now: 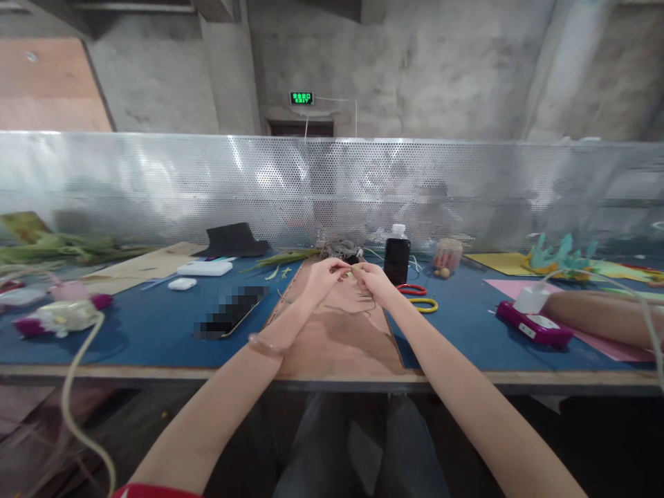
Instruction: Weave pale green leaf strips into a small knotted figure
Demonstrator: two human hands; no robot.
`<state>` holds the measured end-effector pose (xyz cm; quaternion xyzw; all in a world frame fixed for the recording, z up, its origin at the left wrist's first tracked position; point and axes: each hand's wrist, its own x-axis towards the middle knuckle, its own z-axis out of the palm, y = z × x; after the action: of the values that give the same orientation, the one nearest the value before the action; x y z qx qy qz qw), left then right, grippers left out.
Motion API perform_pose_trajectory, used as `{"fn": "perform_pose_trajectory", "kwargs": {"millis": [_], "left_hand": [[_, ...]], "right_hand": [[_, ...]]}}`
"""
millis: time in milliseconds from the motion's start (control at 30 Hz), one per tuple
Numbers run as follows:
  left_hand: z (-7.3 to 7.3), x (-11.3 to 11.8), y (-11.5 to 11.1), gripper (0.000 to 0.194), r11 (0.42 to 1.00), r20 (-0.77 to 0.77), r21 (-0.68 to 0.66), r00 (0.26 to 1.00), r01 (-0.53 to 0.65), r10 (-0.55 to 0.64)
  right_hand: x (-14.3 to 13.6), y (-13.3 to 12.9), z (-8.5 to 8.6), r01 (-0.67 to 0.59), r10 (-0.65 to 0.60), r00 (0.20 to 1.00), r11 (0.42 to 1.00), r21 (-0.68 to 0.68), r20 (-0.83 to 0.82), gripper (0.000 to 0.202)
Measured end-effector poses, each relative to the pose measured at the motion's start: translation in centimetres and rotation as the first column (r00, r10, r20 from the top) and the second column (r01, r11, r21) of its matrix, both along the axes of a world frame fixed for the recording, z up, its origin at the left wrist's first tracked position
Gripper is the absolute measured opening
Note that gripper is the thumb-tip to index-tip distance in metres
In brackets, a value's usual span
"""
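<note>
My left hand (328, 278) and my right hand (371, 280) meet over a brown board (332, 339) at the middle of the table. Both are closed, fingertips pinched close together around something small and greenish that I cannot make out. Thin dark strands (363, 297) lie on the board below my right hand. Just behind my hands sits a bundle of grey cord (339, 249). Scissors with red and yellow handles (425, 305) rest to the right of my right hand.
A dark bottle (397, 257) and a clear jar (447, 256) stand at the back. On the left lie a phone (236, 312) and a white case (204, 268). A purple power strip (534, 325) is near another person's arm (606, 315) on the right. A perforated metal screen (207, 187) stands behind.
</note>
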<state>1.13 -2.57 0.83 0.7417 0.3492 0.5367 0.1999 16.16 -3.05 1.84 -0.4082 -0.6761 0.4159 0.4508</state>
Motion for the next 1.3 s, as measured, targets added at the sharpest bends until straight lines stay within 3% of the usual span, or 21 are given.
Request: {"fn": "perform_pose_trajectory", "kwargs": {"millis": [267,633,1033,1300], "left_hand": [[-0.1,0.0,0.9,0.018,0.992,0.044,-0.105,0.997,0.065,-0.06],[-0.4,-0.7,1.5,0.019,0.945,0.123,-0.231,0.97,0.231,-0.207],[0.3,-0.6,0.1,0.016,0.924,-0.049,-0.301,0.964,0.235,-0.261],[-0.1,-0.4,0.0,0.017,0.953,-0.043,-0.268,0.986,0.144,-0.161]], "right_hand": [[-0.1,0.1,-0.5,0.031,-0.04,0.995,0.996,0.089,0.095,0.023],[0.6,1.0,0.1,0.008,-0.104,0.957,0.944,0.331,0.271,0.019],[1.3,1.5,-0.1,-0.013,-0.186,0.886,0.906,0.423,0.425,0.02],[1.2,0.6,0.8,0.069,-0.341,0.842,0.837,0.543,0.419,0.024]]}}
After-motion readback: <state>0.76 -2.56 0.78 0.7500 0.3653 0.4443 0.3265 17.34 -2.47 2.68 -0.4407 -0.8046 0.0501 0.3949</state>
